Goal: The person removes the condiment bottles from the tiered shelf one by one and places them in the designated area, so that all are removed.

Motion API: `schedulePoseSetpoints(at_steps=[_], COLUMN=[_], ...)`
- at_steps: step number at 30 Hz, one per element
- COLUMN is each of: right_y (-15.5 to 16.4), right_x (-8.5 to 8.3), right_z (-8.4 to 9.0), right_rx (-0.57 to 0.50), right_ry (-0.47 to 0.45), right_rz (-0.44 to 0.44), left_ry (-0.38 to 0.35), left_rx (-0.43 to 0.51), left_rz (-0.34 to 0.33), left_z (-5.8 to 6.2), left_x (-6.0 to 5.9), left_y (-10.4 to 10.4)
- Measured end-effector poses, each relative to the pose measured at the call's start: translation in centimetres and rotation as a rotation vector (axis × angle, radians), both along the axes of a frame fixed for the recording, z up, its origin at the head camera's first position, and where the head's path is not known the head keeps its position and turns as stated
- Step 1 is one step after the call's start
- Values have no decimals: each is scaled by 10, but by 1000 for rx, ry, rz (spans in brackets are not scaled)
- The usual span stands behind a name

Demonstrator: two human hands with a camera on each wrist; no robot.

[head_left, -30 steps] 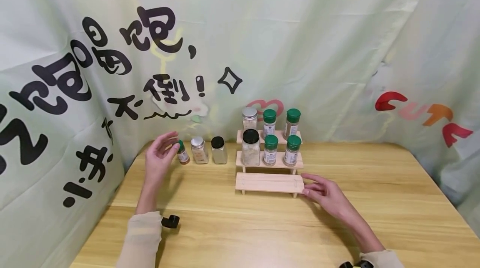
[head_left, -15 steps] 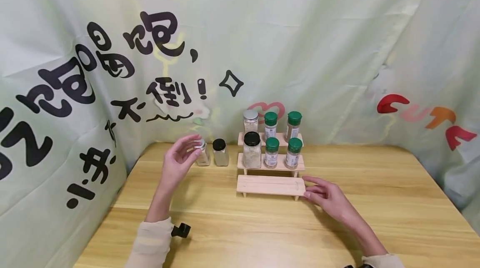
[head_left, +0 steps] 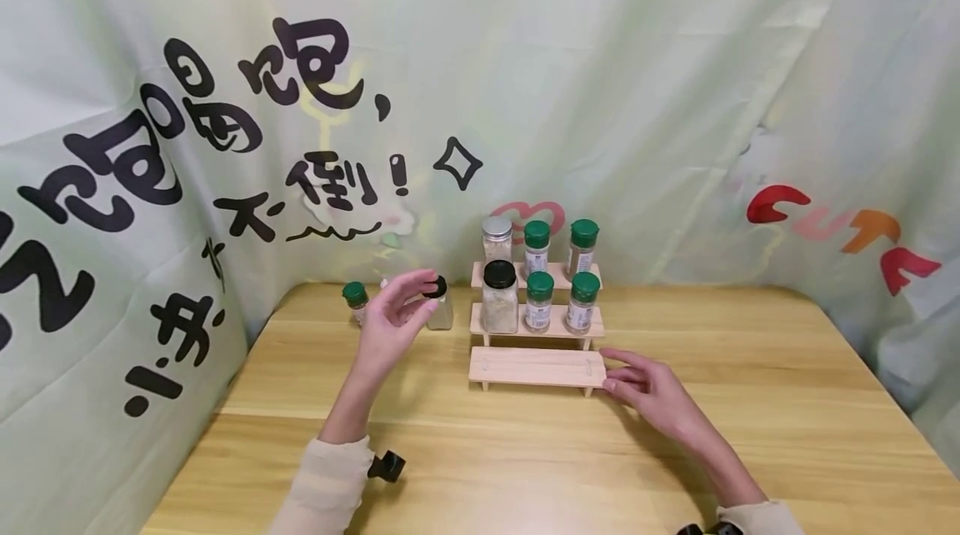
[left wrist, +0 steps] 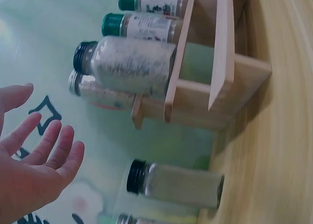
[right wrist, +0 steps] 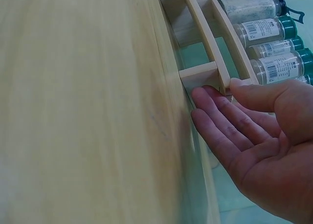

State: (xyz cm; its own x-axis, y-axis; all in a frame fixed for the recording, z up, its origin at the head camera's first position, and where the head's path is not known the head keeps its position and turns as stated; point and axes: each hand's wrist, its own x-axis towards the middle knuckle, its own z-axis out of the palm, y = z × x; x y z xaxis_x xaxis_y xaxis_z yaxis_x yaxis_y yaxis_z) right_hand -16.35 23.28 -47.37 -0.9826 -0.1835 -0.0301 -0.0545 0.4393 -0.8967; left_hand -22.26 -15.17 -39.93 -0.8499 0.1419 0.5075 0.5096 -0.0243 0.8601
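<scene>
Fingers (head_left: pixel 420 281) of the left hand (head_left: pixel 393 327) spread loosely beside a black-capped jar (head_left: pixel 439 307), holding nothing. Right hand (head_left: pixel 648 389) fingers lie straight, touching the rack (head_left: pixel 536 367).

A staged recording booth: printed cloth backdrop (head_left: pixel 600 85) encloses a wooden table (head_left: pixel 750 402).

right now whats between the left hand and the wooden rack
In the head view, only the black-capped jar stands between the left hand and the wooden rack, close to the fingertips; otherwise it's bare table.
</scene>
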Motion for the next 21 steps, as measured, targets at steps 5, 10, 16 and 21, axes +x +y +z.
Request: schedulePoseSetpoints(at_steps=[5,10,16,21], right_y=[-2,0,2,1], right_x=[1,0,0,-1], right_z=[0,1,0,-2], right_rx=[9,0,-7,-21], right_ry=[4,9,14,11], right_rz=[-4,12,8,8], left_ry=[2,-9,-10,-21], left_rx=[-31,-32,-37,-44], left_rz=[-1,-14,-9,-2], left_z=[1,4,2,-1], left_x=[-1,-6,-12,-15], left_y=[18,39,59,69])
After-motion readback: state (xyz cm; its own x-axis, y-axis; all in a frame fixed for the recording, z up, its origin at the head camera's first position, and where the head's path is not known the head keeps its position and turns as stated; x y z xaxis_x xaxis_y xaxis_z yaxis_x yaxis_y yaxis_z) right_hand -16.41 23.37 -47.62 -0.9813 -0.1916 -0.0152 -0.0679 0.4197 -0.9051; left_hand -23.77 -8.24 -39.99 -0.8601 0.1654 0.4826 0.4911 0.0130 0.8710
